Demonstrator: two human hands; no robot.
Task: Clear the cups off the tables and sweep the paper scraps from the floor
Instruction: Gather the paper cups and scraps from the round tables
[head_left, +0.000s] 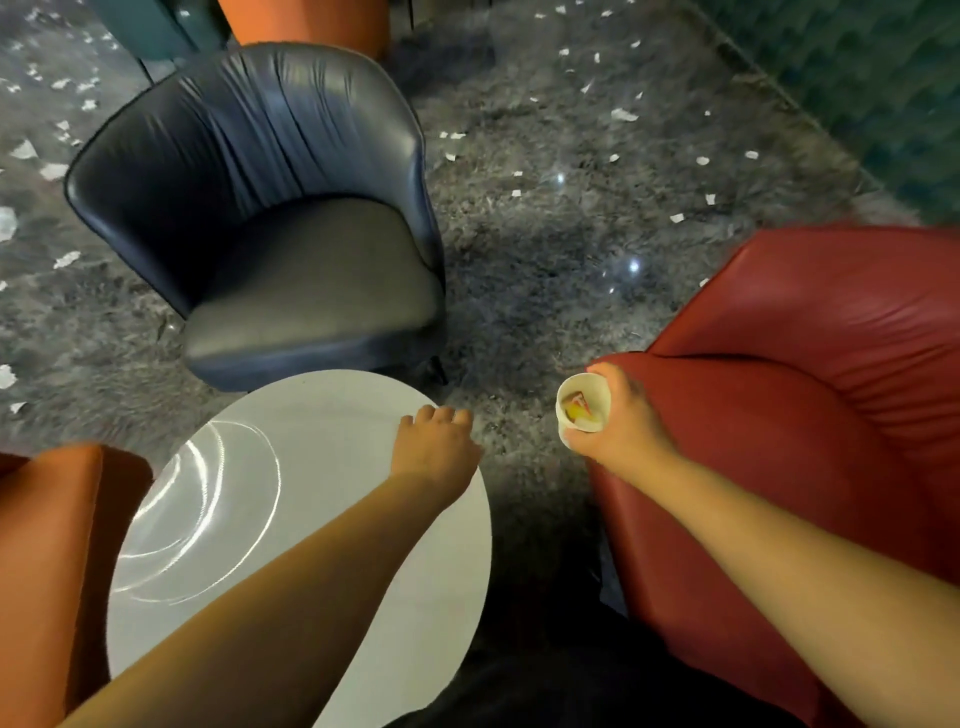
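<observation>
Nearest the camera, both bare forearms reach forward over a round white worktop (311, 519). The left hand (434, 447) hangs over the far right edge of the worktop with its fingers curled loosely downward, holding nothing. The right hand (621, 421) is wrapped around a white paper cup (582, 405), held tilted so its mouth faces the camera, with something yellow and pink inside; the cup is off the worktop, just in front of the red armchair (831, 389). An orange chair (47, 545) sits at the left edge. Beyond the worktop stands a dark navy leather chair (270, 208). Farther out, white paper scraps (623, 114) lie scattered across the grey marbled floor (545, 234).
</observation>
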